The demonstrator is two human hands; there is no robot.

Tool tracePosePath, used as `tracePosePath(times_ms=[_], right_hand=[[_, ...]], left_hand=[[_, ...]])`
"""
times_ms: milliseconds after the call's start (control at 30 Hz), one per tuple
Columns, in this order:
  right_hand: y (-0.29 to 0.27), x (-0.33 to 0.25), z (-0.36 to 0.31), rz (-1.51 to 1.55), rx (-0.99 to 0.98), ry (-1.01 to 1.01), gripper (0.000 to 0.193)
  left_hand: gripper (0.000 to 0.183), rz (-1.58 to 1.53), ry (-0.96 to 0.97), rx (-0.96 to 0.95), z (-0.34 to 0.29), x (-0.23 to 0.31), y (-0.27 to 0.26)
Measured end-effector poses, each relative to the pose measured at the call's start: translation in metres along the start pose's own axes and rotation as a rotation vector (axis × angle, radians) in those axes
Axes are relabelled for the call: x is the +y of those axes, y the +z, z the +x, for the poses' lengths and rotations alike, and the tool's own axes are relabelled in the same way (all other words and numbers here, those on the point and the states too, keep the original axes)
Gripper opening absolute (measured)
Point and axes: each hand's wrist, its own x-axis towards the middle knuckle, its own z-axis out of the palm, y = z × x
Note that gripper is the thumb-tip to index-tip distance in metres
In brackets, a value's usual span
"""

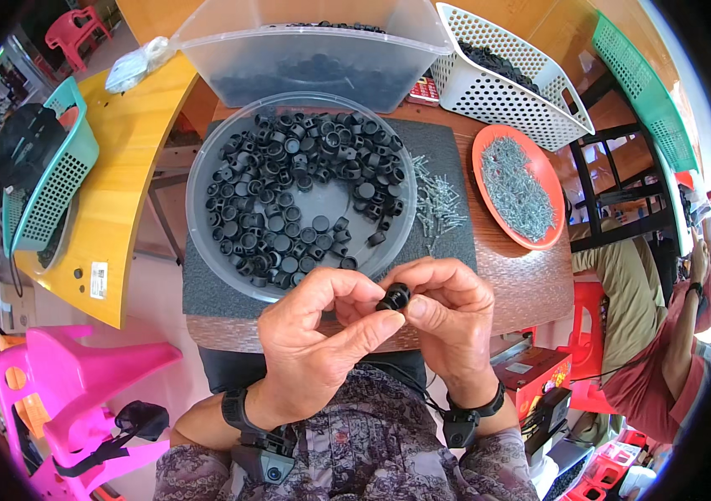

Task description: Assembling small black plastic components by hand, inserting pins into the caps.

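Note:
Between the fingertips of both hands is a small black round plastic cap [394, 297], held above the front edge of the table. My left hand [315, 334] pinches it from the left with thumb and index finger. From the right, my right hand [447, 313] grips it the same way; whether a screw is in these fingers cannot be made out. Just beyond my hands stands a round clear tub [197, 188] with many similar black caps heaped along its walls. Loose silver screws [439, 200] lie on the dark grey foam mat [453, 167], and an orange plate [482, 138] holds many more.
A clear plastic bin [314, 63] with black parts stands behind the tub, beside a white perforated basket [510, 108]. A yellow table [142, 142] carries a teal basket [55, 196] at left. A pink chair [96, 376] is lower left. Another person [656, 359] sits at right.

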Motion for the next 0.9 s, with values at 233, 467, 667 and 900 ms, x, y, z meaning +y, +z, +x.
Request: tracePosePath(times_ms=[233, 467, 667, 900], right_hand=[[-0.004, 0.0, -0.001, -0.001, -0.02, -0.005, 0.018], [-0.004, -0.001, -0.004, -0.046, -0.009, -0.026, 0.018], [-0.005, -0.002, -0.007, -0.042, 0.025, -0.007, 0.017], [-0.004, 0.002, -0.009, -0.09, 0.101, -0.057, 0.018]], left_hand=[[0.027, -0.001, -0.04, -0.023, 0.003, 0.003, 0.0], [0.033, 0.092, 0.007, -0.031, 0.004, 0.002, 0.002], [0.034, 0.065, 0.057, -0.055, 0.005, -0.006, 0.003], [0.035, 0.095, 0.081, -0.082, 0.007, -0.009, 0.005]])
